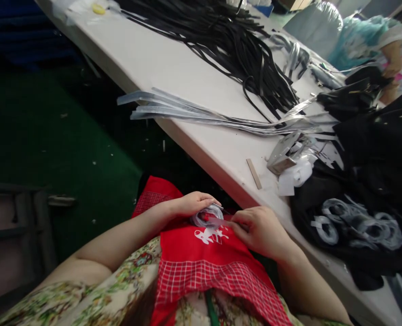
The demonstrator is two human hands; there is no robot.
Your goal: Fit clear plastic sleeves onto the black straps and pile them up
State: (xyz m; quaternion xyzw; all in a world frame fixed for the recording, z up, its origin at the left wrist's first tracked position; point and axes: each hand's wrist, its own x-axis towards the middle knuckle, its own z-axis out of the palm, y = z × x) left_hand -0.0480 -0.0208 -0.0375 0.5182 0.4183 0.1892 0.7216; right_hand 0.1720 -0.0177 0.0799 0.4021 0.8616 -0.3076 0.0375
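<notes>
In the head view, a small coil of grey strip [208,214] is held over the red apron [201,253], just below the edge of the white table [174,72]. The coil could spring loose and unwind if the grip slackened, since the strip looks stiff. The left hand [190,203] is curled over the coil, fingers closed on it. The right hand [260,228] is pinched shut on the strip's free end beside the coil. More wound coils [357,222] lie on dark cloth on the table.
</notes>
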